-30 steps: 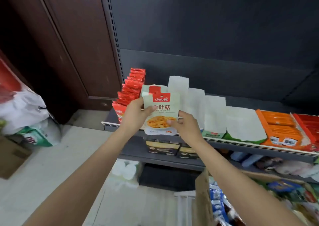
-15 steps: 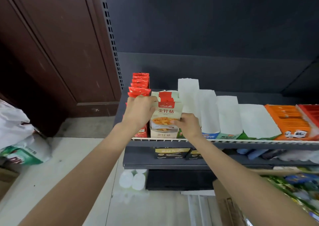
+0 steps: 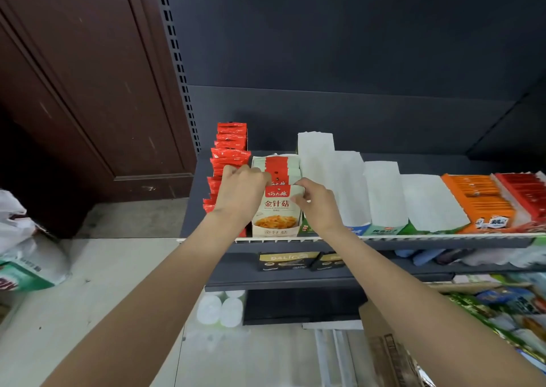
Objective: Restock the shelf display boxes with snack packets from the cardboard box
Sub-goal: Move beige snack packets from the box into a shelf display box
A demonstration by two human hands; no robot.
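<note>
Standing between both hands [image 3: 240, 193]: snack packet [image 3: 276, 209]

brown wooden door [image 3: 74, 91] left | white plastic bag [image 3: 14, 224] on floor | white rolls [image 3: 220, 310] below

The snack packets [image 3: 277, 209], a second ago held clear in front of the shelf [image 3: 384, 240], now stand in the display box [image 3: 274, 232]. Left hand [image 3: 240, 193] and right hand [image 3: 317, 206] now pinch the front packet's top corners.
</note>
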